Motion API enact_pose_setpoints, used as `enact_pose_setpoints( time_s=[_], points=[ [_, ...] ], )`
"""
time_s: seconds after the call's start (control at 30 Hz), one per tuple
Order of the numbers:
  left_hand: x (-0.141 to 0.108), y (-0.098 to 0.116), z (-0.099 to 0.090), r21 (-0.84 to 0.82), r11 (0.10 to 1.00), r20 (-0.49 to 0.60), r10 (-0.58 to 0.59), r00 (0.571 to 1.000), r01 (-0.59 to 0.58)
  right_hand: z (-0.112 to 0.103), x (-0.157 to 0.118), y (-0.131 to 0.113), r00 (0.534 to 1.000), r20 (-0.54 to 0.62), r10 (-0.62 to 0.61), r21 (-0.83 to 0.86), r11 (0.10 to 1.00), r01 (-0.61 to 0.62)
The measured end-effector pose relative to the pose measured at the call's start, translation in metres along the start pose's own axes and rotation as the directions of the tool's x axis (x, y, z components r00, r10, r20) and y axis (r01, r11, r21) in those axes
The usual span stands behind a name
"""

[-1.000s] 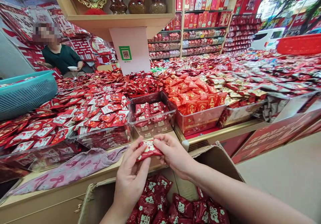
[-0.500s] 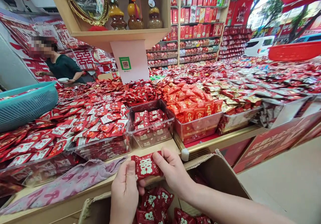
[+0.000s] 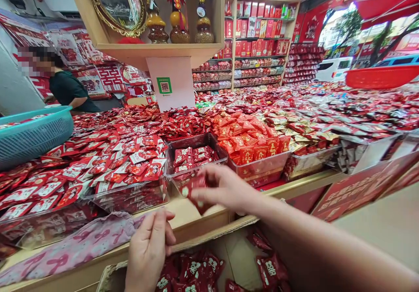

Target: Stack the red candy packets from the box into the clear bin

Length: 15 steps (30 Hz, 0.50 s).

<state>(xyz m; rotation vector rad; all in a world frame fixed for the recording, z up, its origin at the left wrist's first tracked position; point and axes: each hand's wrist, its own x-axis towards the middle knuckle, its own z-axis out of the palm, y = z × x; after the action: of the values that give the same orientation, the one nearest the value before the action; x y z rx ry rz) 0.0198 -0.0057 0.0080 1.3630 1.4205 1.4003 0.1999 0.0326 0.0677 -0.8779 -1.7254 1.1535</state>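
My right hand (image 3: 222,189) pinches a dark red packet (image 3: 197,191), blurred by motion, just in front of a clear plastic bin (image 3: 196,170). Inside that bin lie similar red packets (image 3: 193,156). Lower left, my left hand (image 3: 150,244) hovers over the rim of a cardboard box (image 3: 114,276), its fingers curled together and nothing visible between them. More dark red packets (image 3: 199,268) with pale characters rest in the box below both hands.
Bins heaped with packets (image 3: 108,170) line the counter. A patterned cloth (image 3: 81,244) lies on its front edge. A teal basket (image 3: 36,132) is at left, a red basket (image 3: 379,77) at right. Shelving (image 3: 144,52) overhangs the middle. A person (image 3: 70,84) stands behind, left.
My right hand has carried the packet up from between both hands toward the bin. The left hand has let go of it and moved slightly left and down. The person behind has turned and shifted left.
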Motion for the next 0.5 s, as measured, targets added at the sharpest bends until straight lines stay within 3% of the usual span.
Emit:
enact_pose_setpoints(
  time_s=[0.1, 0.17, 0.23, 0.33, 0.5],
  points=[
    [0.01, -0.004, -0.002, -0.107, 0.992, -0.009, -0.068, 0.998, 0.067, -0.029, 0.047, -0.014, 0.978, -0.209, -0.004, -0.024, 1.0, -0.001],
    [0.014, -0.006, -0.003, -0.136, 0.986, 0.005, -0.092, 0.996, 0.092, -0.042, 0.078, -0.016, 0.958, -0.274, 0.086, -0.057, 0.993, -0.105],
    [0.014, -0.007, -0.003, -0.135, 0.987, 0.014, -0.089, 0.996, 0.091, -0.049, 0.102, -0.011, 0.936, -0.314, 0.158, -0.221, 0.947, -0.234],
    [0.012, -0.007, -0.002, -0.091, 0.993, 0.025, -0.068, 0.997, 0.07, -0.05, 0.125, 0.002, 0.914, -0.371, 0.162, -0.538, 0.765, -0.354],
    [0.005, -0.007, -0.001, -0.01, 1.0, 0.042, 0.007, 0.999, -0.006, -0.046, 0.139, 0.016, 0.915, -0.354, 0.192, -0.766, 0.502, -0.401]
  ],
)
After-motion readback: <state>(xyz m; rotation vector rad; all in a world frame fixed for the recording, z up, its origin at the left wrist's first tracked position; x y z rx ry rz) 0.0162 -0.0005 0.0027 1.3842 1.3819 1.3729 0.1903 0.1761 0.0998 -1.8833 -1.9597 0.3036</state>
